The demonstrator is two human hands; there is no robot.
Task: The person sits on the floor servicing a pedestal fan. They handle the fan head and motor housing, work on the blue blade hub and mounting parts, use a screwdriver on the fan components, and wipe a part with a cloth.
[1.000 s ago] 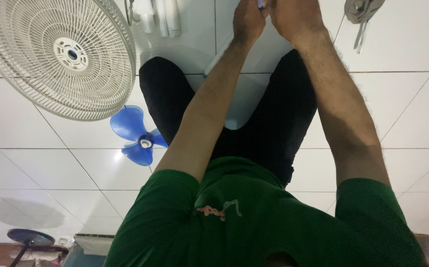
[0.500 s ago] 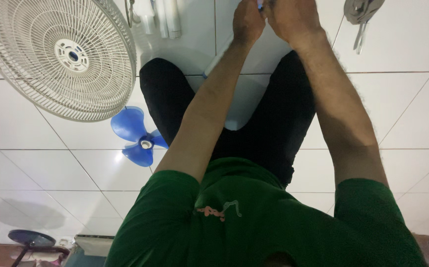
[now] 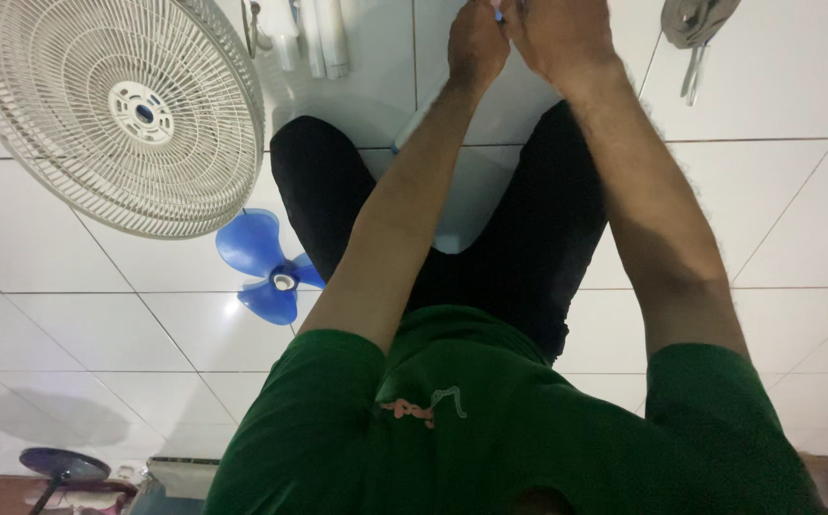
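Both the left hand (image 3: 476, 43) and right hand (image 3: 557, 38) pinch closed on a small blue part (image 3: 499, 14).

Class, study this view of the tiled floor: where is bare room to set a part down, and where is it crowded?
Bare tile lies right of the right forearm, below the pliers, and lower left below the blue fan blade. Crowded: upper left, with the fan guard and white parts, and around both hands.

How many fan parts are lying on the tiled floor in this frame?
2 clearly: the white fan grille at upper left, and the blue fan blade just below it, beside the person's leg. Others may be hidden past the frame's top edge.
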